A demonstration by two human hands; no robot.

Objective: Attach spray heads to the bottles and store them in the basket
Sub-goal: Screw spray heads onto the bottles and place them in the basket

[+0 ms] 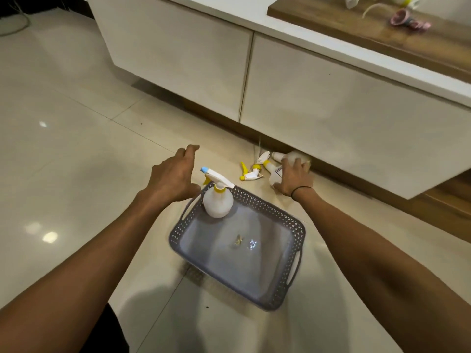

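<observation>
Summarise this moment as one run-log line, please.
left hand open, empty | right hand on floor bottle | one assembled bottle in basket

right hand [295, 179] grips floor bottle [276, 174] | assembled bottle [218, 202] in basket [293, 253]

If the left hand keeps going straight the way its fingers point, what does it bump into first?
Probably nothing close: the left hand points up-right over bare floor, so the white cabinet looks first. Depth is hard to judge.
</observation>
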